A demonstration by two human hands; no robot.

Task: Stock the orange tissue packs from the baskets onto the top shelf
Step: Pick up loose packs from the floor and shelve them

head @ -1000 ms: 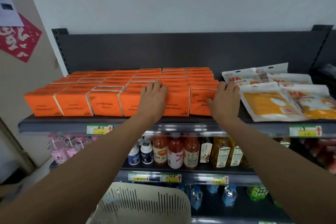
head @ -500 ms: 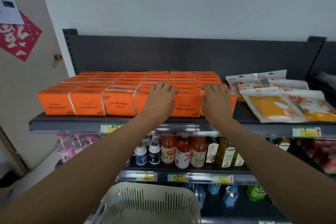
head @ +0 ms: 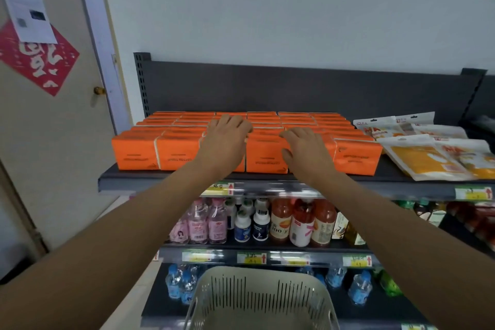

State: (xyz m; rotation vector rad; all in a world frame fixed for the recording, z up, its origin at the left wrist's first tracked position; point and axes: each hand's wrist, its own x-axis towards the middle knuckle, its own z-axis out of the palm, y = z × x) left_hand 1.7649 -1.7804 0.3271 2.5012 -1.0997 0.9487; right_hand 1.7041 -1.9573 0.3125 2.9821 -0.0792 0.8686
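Several rows of orange tissue packs (head: 265, 155) cover the left and middle of the dark top shelf (head: 166, 176). My left hand (head: 225, 142) lies palm down over the front row, fingers spread on the pack tops. My right hand (head: 305, 153) rests the same way on the packs just to its right, fingers apart. Neither hand grips a pack. A pale slotted basket (head: 261, 300) stands below, at the bottom centre; its inside is not visible.
White and yellow pouches (head: 428, 153) lie on the top shelf to the right of the packs. Drink bottles (head: 278, 220) fill the second shelf, water bottles (head: 179, 286) the one beneath. A door with a red poster (head: 37, 61) is to the left.
Both hands have slid to the left along the front row of packs and reached further onto their tops. The view has swung right and tilted up.
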